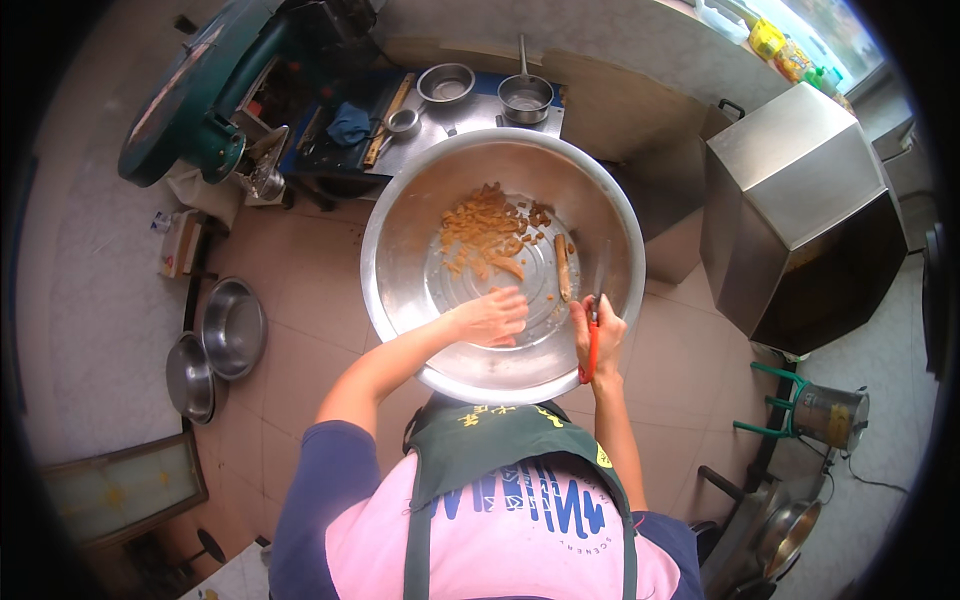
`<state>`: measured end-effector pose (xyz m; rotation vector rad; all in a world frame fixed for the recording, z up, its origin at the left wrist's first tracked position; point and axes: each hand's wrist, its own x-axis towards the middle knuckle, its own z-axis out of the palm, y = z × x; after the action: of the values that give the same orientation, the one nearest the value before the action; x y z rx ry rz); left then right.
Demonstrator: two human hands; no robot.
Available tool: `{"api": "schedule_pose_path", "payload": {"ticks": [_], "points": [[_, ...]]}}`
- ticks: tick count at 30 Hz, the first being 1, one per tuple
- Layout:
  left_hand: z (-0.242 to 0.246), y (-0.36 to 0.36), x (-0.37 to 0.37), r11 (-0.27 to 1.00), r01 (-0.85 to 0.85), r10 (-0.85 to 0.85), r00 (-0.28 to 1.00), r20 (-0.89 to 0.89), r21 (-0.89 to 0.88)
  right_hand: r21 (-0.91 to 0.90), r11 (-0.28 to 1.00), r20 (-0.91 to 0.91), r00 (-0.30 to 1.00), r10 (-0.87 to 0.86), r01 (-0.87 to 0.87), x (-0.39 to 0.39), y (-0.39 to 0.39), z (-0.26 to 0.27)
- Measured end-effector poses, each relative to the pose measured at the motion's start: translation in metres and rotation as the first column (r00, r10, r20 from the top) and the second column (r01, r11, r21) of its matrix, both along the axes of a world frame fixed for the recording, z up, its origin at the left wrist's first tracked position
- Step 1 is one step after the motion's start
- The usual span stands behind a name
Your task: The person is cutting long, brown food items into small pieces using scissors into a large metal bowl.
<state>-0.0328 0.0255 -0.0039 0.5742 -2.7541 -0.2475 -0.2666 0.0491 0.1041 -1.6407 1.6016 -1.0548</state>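
Observation:
A wide stainless steel basin [382,292] stands before me, with light brown cut pieces [480,229] spread over its far left floor. Darker small chunks [538,216] lie beside them. To the right rests a brown stick [562,268], perhaps bark or a dried root. My right hand [604,334], at the basin's right near side, grips red-handled scissors [592,349] whose blades point away from me. Over the near part of the basin is my left hand [491,316], blurred, fingers extended and slightly apart. I see nothing held in it.
Behind the basin, a stove top holds a saucepan [525,97], a metal bowl [446,82] and a small ladle [403,124]. A green machine [225,97] stands far left. Two metal basins [234,328] lean at left. A steel drum-like machine [795,202] and a green stool [787,409] are at right.

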Motion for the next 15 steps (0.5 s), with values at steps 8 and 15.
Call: {"api": "schedule_pose_path", "payload": {"ticks": [8,15], "points": [[-0.053,-0.04,0.045,0.977,-0.079,0.129,0.959,0.251,-0.2,0.006,0.972,0.233,0.944,-0.232,0.237,-0.021,0.01,-0.034],[-0.013,-0.087,0.055,0.644,-0.742,0.745,0.664,-0.067,-0.187,-0.007,0.97,0.202,0.95,-0.237,0.244,-0.019,0.01,-0.036]]}}
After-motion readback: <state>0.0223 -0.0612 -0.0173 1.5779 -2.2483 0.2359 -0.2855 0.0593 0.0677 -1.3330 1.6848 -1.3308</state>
